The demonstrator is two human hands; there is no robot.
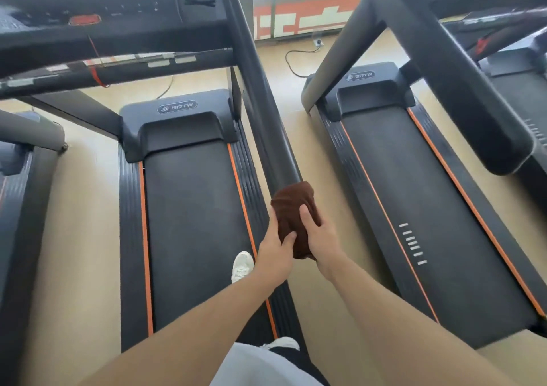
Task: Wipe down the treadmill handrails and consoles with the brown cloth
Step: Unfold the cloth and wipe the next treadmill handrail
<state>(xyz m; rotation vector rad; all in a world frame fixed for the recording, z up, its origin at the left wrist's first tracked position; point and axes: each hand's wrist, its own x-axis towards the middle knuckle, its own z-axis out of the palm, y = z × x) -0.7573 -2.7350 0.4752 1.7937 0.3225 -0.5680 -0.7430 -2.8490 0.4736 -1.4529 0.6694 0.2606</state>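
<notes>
The folded brown terry cloth [294, 216] was wrapped over the near end of the long black padded right handrail [260, 104] of the middle treadmill, covering its tip. Both hands held it there: the left hand [273, 255] gripped from the belt side with its thumb pressed into the cloth's lower fold, and the right hand [321, 237] curled round the outer side, thumb lying up along the fabric; the fingers behind the cloth could not be seen. The dark console [97, 3] with its red stop button [85, 19] sat well apart at the far end of the rail, and a red safety cord [96, 59] hung from it across the front crossbar. A white sneaker [242, 265] stood on the black running belt [192, 222]. The wipe appeared to be at the rail's end, with the console and the neighbouring machines probably not yet done. From here the cloth could bunch and slide off the rounded tip if the 2 hands pulled back too far, and a later pass near the console might snag that cord or press a button.
</notes>
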